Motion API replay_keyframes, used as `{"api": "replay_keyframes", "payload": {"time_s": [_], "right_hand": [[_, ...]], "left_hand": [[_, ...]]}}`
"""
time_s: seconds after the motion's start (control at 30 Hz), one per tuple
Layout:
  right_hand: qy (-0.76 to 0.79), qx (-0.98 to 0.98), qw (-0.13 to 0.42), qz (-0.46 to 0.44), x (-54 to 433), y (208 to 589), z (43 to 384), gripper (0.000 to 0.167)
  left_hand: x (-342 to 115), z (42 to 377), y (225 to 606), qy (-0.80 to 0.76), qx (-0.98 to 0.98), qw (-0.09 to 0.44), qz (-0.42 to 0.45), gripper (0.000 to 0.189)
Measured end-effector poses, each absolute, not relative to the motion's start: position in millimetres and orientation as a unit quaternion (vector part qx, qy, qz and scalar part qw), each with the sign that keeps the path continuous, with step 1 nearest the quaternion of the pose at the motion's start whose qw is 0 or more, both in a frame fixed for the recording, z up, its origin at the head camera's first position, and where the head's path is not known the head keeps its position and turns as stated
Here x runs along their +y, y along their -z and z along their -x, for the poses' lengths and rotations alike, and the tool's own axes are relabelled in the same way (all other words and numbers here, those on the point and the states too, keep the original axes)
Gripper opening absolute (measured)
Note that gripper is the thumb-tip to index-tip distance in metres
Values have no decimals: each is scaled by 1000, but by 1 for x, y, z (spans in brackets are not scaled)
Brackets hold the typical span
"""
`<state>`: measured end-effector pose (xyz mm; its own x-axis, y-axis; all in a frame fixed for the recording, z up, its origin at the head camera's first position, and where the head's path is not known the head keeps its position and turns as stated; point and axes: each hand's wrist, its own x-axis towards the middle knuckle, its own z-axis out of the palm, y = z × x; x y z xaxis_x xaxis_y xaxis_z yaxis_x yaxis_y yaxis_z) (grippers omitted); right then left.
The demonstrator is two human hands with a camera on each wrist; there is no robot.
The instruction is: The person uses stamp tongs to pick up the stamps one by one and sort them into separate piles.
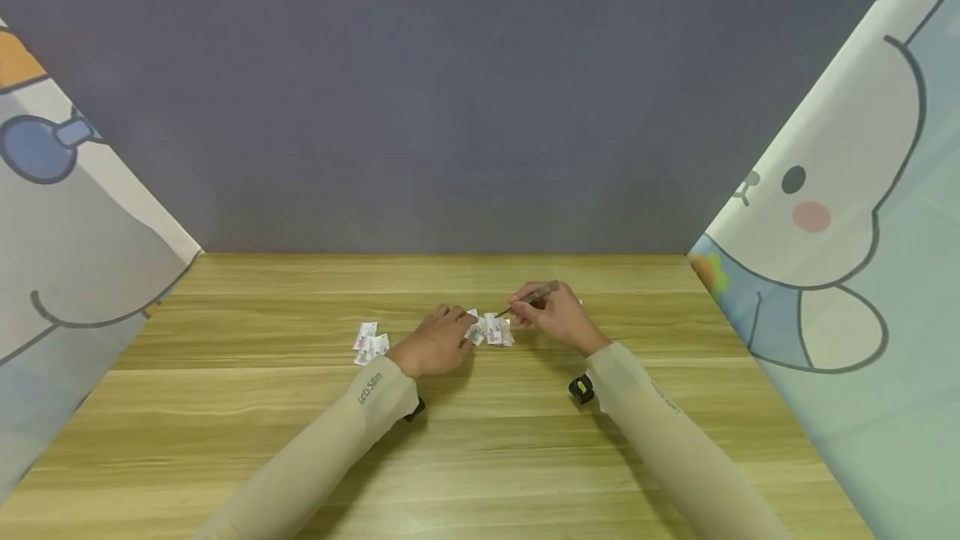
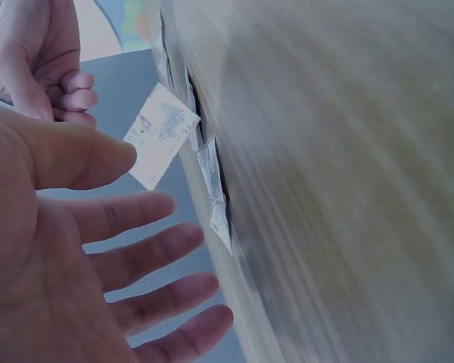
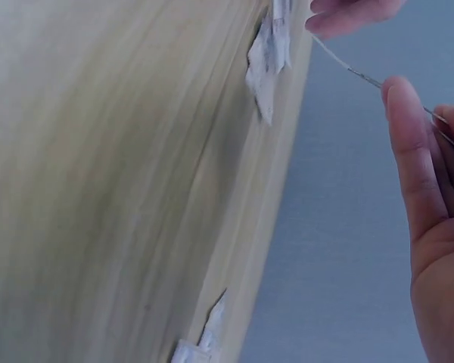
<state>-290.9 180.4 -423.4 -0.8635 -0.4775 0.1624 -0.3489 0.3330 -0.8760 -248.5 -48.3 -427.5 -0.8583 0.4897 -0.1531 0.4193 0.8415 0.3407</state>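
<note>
Tweezers [image 1: 536,295] were pinched in right hand [image 1: 562,319], likely so raised stamp [image 2: 163,134] by left hand [image 1: 438,344] (fingers extended) could be handled uncreased; other stamps [image 1: 492,329] were spread between hands on tabletop [image 1: 510,457].

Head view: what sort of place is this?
Probably a staged recording booth: a pale wood-grain tabletop, a plain dark grey back panel and white-and-blue cartoon-printed side panels.

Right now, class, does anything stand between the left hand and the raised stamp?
Nothing visible does. In the left wrist view, the raised stamp shows close to the thumb of the left hand, with no object between; other stamps lie off to the side. I cannot tell whether thumb and stamp touch.
</note>
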Motion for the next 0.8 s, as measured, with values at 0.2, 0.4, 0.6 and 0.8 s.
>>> {"api": "replay_keyframes", "payload": {"time_s": [0.2, 0.4, 0.6, 0.8], "right_hand": [[503, 814, 55, 285, 163, 397, 274, 12], [510, 804, 69, 298, 153, 395, 276, 13], [509, 802, 71, 306, 147, 424, 297, 15], [517, 787, 85, 325, 124, 433, 304, 16]], "left_hand": [[-62, 249, 426, -157, 953, 118, -231, 44], [-77, 248, 424, -164, 957, 109, -214, 43], [-92, 249, 419, -174, 957, 100, -208, 43], [-117, 251, 415, -185, 960, 93, -190, 42]]}}
